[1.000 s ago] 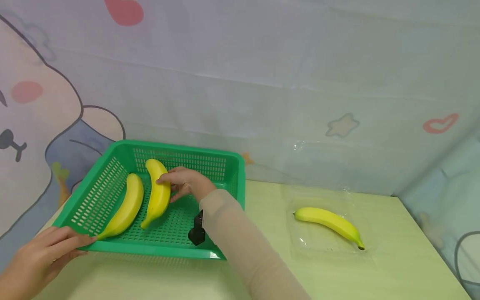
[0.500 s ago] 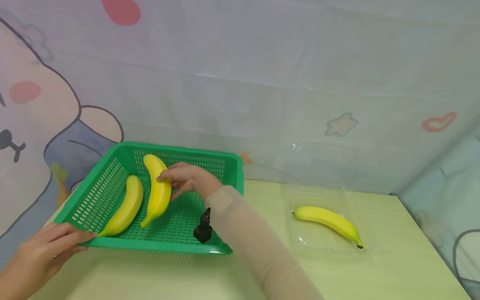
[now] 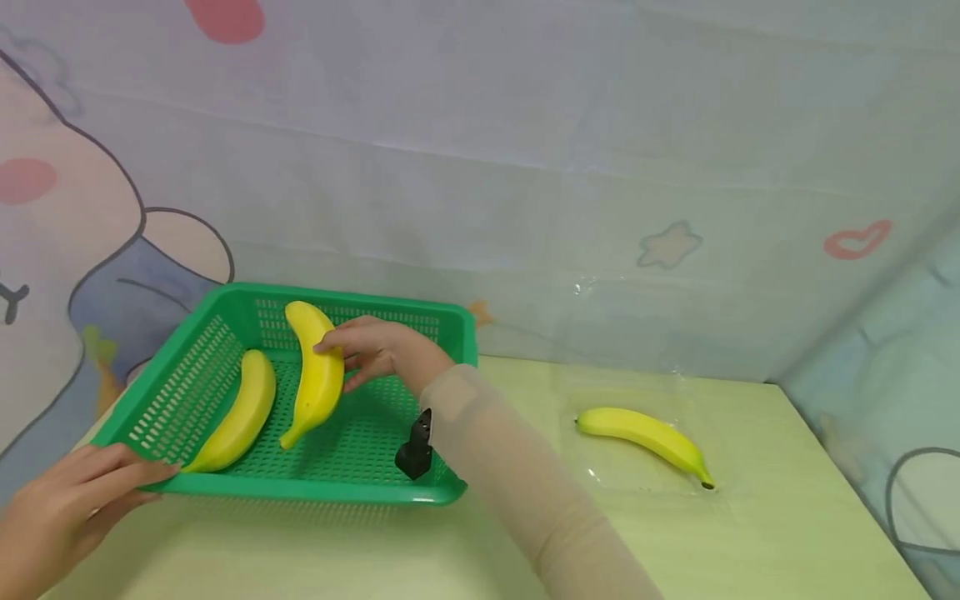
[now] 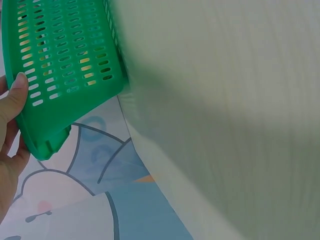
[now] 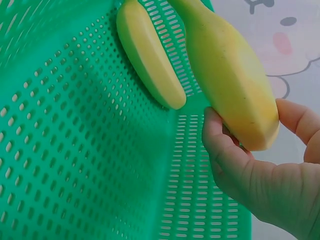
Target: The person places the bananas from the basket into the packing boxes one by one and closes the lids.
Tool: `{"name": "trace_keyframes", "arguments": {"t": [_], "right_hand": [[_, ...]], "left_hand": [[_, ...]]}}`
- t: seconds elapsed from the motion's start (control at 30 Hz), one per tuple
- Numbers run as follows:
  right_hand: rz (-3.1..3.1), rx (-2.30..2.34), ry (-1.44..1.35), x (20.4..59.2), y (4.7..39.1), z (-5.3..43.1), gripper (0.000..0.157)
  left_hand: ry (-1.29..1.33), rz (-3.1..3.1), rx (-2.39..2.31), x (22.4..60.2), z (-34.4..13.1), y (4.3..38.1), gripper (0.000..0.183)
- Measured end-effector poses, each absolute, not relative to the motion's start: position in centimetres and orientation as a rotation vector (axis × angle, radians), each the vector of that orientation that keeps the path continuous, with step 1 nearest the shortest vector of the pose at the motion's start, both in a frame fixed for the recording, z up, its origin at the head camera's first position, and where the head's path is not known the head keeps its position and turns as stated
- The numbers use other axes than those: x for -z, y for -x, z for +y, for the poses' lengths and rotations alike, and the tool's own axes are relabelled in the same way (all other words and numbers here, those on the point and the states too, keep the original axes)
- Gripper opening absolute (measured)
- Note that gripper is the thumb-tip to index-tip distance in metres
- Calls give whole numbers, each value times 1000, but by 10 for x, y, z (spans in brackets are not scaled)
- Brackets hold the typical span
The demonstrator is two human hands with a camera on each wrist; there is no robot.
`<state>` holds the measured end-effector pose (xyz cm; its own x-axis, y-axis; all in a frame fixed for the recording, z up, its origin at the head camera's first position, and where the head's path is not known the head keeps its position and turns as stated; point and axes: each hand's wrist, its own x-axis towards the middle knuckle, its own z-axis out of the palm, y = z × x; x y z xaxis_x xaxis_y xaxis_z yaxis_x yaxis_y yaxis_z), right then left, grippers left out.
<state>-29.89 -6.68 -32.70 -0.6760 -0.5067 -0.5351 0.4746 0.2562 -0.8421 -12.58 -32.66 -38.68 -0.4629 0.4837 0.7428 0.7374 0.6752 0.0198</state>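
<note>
My right hand (image 3: 375, 350) pinches a yellow banana (image 3: 317, 375) between thumb and fingers, over the inside of a green slotted plastic basket (image 3: 322, 492). In the right wrist view the held banana (image 5: 230, 80) is raised off the basket floor, and a second banana (image 5: 150, 60) lies behind it. That second banana (image 3: 240, 417) rests along the basket's left side in the head view. My left hand (image 3: 75, 500) grips the basket's near left corner, thumb on the outer wall in the left wrist view, where the basket (image 4: 65, 60) is seen from outside.
To the right of the basket, another banana (image 3: 645, 437) lies in a clear plastic tray (image 3: 592, 479) on the pale green table (image 3: 780, 533). A cartoon-printed cloth (image 3: 480, 150) hangs right behind the table. A black device (image 3: 416, 450) sits at my right wrist.
The right hand has lifted the banana slightly, its upper end rising toward the basket's back rim. The left hand keeps its grip on the corner. The whole head view has shifted a little.
</note>
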Motion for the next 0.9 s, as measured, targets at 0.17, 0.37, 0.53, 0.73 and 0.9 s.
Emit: {"name": "trace_keyframes", "arguments": {"t": [0.17, 0.37, 0.53, 0.73, 0.9], "right_hand": [[1732, 1549, 44, 325, 299, -58, 30], [1748, 1543, 74, 321, 296, -51, 31], [1757, 1540, 82, 320, 294, -46, 28], [1758, 1534, 95, 319, 292, -41, 21], [1769, 1536, 88, 318, 291, -37, 21]], "left_hand": [[944, -2130, 445, 386, -323, 128, 55], [927, -2161, 431, 387, -324, 127, 56], [932, -2167, 423, 387, -325, 128, 56], [933, -2164, 409, 387, -325, 129, 56], [935, -2161, 411, 386, -324, 129, 55]]}}
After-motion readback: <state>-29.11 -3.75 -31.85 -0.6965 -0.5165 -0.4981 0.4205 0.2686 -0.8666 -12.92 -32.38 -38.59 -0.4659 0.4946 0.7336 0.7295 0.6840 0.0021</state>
